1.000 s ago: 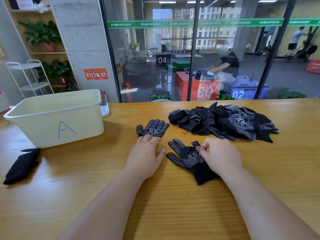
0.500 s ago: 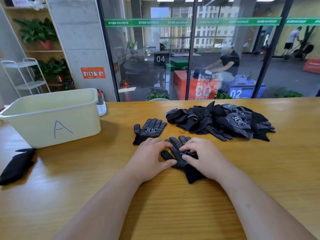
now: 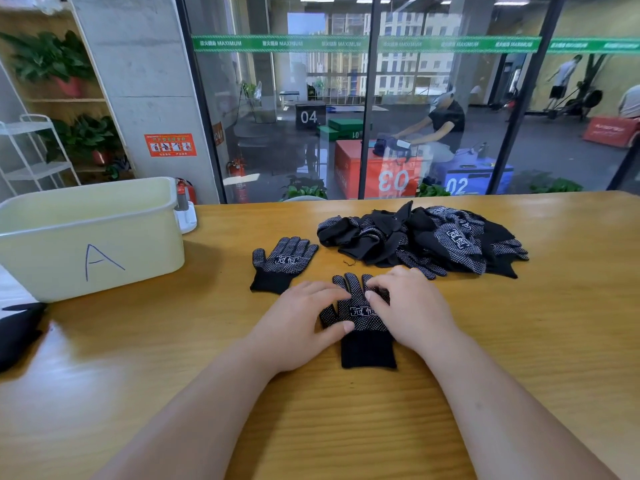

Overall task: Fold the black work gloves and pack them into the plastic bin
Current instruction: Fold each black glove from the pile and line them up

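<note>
Early: left hand presses flat on glove, right hand touches it, pinch unclear; second glove, pile unfolded, bin seemingly empty.

- Gym — numbered plyo boxes and gym gear well beyond the fingers, behind a glass wall with a green "MAXIMUM" strip.
- Work corner this side — wooden table under the fingers, plant shelf far left of them.

Bin w/ "A"; strip w/ "MAXIMUM"
</note>
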`<control>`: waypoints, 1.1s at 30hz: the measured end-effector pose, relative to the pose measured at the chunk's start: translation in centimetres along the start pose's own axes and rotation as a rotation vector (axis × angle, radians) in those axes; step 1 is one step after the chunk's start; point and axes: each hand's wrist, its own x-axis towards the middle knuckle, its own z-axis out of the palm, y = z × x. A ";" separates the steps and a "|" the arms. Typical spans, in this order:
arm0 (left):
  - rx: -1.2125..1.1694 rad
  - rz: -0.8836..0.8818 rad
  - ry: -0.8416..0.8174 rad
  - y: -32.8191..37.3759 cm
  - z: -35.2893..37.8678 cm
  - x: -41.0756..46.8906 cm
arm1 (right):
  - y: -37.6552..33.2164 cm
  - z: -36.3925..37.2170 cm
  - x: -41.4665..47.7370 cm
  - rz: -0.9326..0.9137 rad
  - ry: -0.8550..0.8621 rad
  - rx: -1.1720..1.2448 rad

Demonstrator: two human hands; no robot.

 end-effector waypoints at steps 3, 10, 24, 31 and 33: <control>0.052 0.041 -0.093 0.9 0.5 0.1 | 1.2 0.0 0.2 0.086 0.046 0.027; 0.088 0.047 -0.186 2.7 1.1 0.2 | 4.1 -0.4 1.2 0.334 0.077 -0.117; 0.012 -0.014 -0.073 2.3 0.9 0.2 | 4.8 -0.5 1.6 0.212 0.215 0.150; -0.005 -0.154 0.207 1.3 0.0 0.4 | 0.4 -2.1 0.0 -0.129 0.001 0.639; 0.024 -0.177 0.252 1.1 -0.7 0.3 | -0.5 -1.7 -0.4 -0.213 -0.202 0.614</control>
